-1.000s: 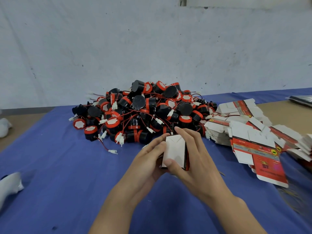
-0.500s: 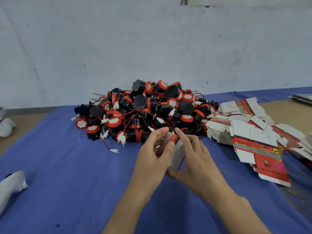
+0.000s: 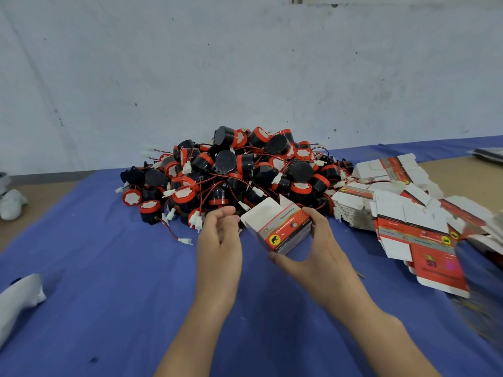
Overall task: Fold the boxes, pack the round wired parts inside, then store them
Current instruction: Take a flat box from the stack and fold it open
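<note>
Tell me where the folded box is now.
Centre of the head view: the folded box is held in the right hand, just in front of the pile of round wired parts.

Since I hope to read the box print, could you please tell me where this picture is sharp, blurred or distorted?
Head view, centre: the box in the right hand is fairly sharp, its larger print partly legible; head view, right edge: the flat cartons smear and stretch toward the lower corner; head view overall: soft even light, no glare, only faint shadows on the blue cloth.
</note>
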The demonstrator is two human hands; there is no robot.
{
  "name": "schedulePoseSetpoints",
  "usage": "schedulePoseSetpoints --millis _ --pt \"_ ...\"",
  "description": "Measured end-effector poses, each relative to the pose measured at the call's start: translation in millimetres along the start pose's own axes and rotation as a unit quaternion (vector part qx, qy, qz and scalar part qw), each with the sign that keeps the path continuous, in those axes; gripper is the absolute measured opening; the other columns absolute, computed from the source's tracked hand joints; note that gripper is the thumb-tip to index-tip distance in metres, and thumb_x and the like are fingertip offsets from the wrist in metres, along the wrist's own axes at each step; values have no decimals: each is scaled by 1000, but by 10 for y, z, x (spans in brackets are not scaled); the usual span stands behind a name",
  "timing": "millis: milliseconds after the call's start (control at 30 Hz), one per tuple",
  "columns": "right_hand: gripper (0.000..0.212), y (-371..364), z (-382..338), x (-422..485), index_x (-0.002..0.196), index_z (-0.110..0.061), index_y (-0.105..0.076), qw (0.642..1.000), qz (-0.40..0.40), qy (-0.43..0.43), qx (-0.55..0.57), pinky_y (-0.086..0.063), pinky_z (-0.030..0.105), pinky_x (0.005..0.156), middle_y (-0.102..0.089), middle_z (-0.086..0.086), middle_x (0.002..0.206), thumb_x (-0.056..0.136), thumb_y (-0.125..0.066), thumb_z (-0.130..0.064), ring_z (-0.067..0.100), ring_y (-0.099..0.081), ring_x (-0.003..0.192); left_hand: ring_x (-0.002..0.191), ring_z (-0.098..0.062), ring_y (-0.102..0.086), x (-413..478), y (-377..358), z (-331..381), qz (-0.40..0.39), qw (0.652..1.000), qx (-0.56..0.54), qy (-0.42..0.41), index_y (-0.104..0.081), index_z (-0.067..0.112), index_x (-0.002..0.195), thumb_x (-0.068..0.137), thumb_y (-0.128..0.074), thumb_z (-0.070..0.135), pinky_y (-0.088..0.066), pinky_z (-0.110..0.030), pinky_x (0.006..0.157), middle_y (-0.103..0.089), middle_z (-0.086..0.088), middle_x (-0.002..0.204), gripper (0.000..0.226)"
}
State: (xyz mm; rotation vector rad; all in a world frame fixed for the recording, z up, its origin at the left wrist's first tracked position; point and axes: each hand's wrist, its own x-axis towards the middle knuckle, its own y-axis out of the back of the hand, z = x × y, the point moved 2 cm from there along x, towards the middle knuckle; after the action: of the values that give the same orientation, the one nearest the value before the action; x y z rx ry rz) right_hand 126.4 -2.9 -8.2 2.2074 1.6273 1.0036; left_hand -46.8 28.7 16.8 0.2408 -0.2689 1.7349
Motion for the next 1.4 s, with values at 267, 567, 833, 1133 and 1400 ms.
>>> schedulePoseSetpoints --millis 267,567,833,1133,1400 --pt "87 -119 16 -29 113 -75 -18 993 26 -45 106 -41 -4 74 -37 -61 112 64 -87 -59 -37 -38 104 92 0 -70 -90 -175 -148 -155 983 -5 96 -50 36 127 94 -62 45 -60 -30 83 -73 16 101 37" --pt "93 157 196 -50 148 -47 -29 987 -47 -91 120 -44 36 100 -61 -42 112 71 -32 -98 -15 -55 110 121 20 -44 -78 45 -327 -289 935 203 18 -12 37 157 91 -69 38 -44 -18 102 -44 39 127 87" --pt "82 251 212 1 153 -40 -29 988 12 -115 101 -38 16 59 -71 -1 95 80 -27 -79 -9 -59 86 120 9 -48 125 287 -133 -111 977 181 -20 -42 41 140 93 -56 52 -40 -8 84 -52 26 128 50" --pt "82 270 235 137 154 -33 -29 992 37 -101 61 -36 16 52 -63 -21 86 84 -27 -74 -10 -59 72 107 -17 -57 1081 173 133 -52 891 419 -163 -56 14 132 102 -49 25 -48 -32 86 -62 -1 120 33" --pt "84 313 318 196 155 -38 -26 992 36 -111 55 -38 22 58 -62 -20 93 81 -23 -78 2 -61 74 138 -39 -34 1792 -153 175 -25 809 571 -138 -37 11 149 103 -45 33 -30 -52 111 -42 -17 151 52"
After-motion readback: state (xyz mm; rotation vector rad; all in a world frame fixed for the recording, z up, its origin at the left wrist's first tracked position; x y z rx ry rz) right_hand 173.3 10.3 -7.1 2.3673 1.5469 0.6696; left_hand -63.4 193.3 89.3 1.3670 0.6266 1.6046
